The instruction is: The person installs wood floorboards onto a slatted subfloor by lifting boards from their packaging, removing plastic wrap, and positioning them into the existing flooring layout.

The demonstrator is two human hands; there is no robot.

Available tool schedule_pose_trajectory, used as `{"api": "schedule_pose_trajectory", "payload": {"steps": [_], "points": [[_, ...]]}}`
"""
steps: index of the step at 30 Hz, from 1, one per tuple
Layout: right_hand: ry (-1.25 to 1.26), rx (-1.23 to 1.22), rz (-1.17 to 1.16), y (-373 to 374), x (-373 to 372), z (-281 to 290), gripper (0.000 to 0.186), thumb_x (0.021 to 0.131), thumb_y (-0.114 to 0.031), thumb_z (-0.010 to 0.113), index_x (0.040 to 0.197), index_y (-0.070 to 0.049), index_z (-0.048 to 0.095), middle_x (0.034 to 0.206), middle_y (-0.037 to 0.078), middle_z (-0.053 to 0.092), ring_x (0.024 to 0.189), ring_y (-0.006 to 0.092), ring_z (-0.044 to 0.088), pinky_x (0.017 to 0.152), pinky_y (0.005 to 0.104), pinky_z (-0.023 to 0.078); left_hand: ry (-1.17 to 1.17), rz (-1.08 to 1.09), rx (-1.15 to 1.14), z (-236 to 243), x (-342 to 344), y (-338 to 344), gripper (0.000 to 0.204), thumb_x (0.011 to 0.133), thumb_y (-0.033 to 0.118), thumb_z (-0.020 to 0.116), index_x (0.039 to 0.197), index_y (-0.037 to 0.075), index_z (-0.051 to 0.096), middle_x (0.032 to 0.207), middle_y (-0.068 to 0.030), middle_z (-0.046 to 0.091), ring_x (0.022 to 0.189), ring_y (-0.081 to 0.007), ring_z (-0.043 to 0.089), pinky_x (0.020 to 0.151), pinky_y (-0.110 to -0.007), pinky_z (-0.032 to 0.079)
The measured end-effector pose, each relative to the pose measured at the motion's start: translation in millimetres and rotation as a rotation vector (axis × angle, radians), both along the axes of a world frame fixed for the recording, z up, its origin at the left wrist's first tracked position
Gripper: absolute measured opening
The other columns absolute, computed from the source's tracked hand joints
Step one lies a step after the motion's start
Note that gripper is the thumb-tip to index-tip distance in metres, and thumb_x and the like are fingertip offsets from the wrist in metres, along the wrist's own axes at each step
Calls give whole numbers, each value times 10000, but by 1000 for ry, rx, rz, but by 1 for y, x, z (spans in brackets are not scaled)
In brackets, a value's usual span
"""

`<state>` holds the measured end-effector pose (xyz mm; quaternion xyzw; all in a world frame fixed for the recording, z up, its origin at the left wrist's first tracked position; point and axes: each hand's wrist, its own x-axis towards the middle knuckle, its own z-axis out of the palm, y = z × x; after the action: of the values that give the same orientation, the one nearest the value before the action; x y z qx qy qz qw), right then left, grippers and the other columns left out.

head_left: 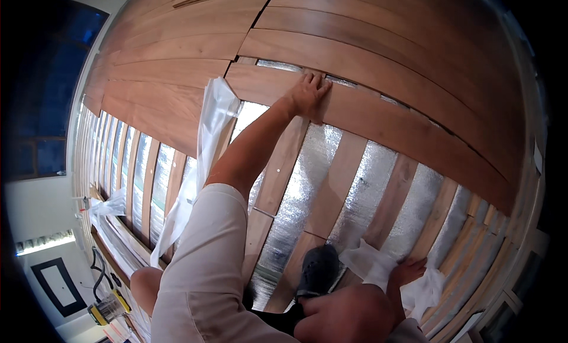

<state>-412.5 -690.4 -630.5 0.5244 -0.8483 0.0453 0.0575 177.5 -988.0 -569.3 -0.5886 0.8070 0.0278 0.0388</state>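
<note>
- Two hands working: left hand (310, 96), fingers bent but unclenched, rested on the reddish plank (390, 115)!
- That plank lay across battens (337, 192), just off the neighbouring board (355, 67).
- Right hand (408, 272) sat by plastic film (364, 263), grip impossible to tell.

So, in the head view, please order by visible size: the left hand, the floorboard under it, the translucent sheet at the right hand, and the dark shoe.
1. Floorboard
2. Translucent sheet
3. Left hand and dark shoe: they look too alike to rank.
</note>
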Motion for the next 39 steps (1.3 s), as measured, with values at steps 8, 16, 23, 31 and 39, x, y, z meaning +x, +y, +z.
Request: {"api": "schedule_pose_trajectory", "payload": {"steps": [8, 16, 23, 31, 39], "points": [[-1, -24, -1, -4, 3, 8, 538, 1004, -355, 333, 1386, 15, 417, 1135, 280, 500, 1029, 433, 482, 914, 502, 387, 97, -20, -7, 6, -15, -3, 1098, 507, 522, 818, 1399, 27, 411, 1340, -320, 395, 1271, -481, 349, 1100, -488, 289], [-56, -49, 42, 5, -5, -2, 561, 993, -368, 337, 1408, 5, 389, 1233, 299, 475, 1109, 445, 445, 986, 500, 337, 280, -37, -79, -2, -7, -4, 1048, 515, 492, 839, 1398, 80, 452, 1428, -259, 332, 1333, -436, 316, 1118, -438, 312], [-182, -2, -9, 5, 4, 12, 551, 967, -295, 389, 1415, 25, 374, 1185, 330, 482, 1078, 464, 441, 974, 501, 333, 232, -77, -45, -2, 8, -16, 1108, 512, 500, 858, 1439, 98, 402, 1530, -222, 251, 1407, -424, 229, 1152, -450, 265], [-160, -70, 91, -5, 1, 13, 531, 953, -254, 425, 1405, 24, 394, 1165, 310, 483, 1042, 448, 446, 959, 499, 342, 192, 125, -122, -19, 46, 42, 1008, 644, 573, 767, 1467, 154, 362, 1520, -251, 255, 1411, -420, 224, 1149, -465, 250], [-104, -64, 61, 0, 7, 18, 519, 961, -272, 417, 1379, 35, 418, 1161, 300, 513, 1072, 452, 474, 955, 504, 368, -199, 834, -37, -32, 161, 249, 750, 823, 490, 651, 1451, 175, 390, 1443, -267, 347, 1179, -458, 489, 960, -508, 444]]}}
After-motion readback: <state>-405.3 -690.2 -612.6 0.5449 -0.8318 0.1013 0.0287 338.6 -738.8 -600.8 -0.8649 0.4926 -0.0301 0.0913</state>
